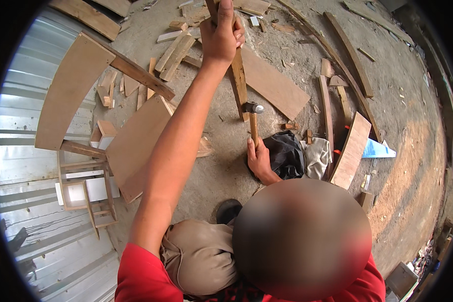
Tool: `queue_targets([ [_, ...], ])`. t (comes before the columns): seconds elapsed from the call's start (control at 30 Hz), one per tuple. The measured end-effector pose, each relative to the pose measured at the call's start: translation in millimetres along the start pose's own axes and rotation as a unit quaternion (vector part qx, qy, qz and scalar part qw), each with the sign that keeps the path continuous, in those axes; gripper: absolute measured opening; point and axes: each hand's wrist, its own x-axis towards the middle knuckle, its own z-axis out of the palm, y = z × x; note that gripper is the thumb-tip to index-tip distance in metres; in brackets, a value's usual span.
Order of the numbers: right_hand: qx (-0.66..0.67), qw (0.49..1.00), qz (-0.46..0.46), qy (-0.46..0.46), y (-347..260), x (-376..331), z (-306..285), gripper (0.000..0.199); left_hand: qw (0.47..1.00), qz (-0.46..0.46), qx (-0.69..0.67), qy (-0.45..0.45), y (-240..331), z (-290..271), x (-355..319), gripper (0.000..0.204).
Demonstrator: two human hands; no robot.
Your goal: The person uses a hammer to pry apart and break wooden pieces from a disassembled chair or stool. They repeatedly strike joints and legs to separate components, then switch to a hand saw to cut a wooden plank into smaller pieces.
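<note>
My left hand (220, 43), arm stretched forward, is closed round a long wooden batten (239, 80). The batten slants toward me, its near end close to the ground. My right hand (259, 160) grips the handle of a hammer (253, 126). The metal hammer head (253, 107) appears right beside the batten's near end; whether the two touch, I cannot tell. Beyond them a flat brown board (277, 83) lies on the ground. A black plastic bag (286, 153) and a pale cloth (317, 157) lie to the right of my right hand.
Brown panels joined with wooden bars (141, 146) stand at the left, near a small wooden frame (88, 194) and corrugated metal sheeting (25, 116). At right are a handsaw with a blue blade (377, 149), a plank (351, 151) and long beams (350, 55). Offcuts (176, 55) lie ahead.
</note>
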Motion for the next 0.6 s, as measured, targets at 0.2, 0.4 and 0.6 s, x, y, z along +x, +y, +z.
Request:
queue_targets([
  [0.2,0.017,0.998,0.017,-0.055,10.7,8.0,-14.5,0.044,0.999,-0.023,-0.009,0.019,-0.5,-8.7,6.1,0.061],
  [0.4,0.059,0.996,0.016,-0.060,37.9,13.1,-5.6,0.049,0.999,-0.048,0.000,0.004,-3.1,-3.9,12.0,0.064],
  [0.6,0.045,0.995,-0.014,-0.090,46.3,26.5,-12.6,0.053,0.997,-0.080,-0.018,-0.007,-8.7,-16.5,27.2,0.069],
])
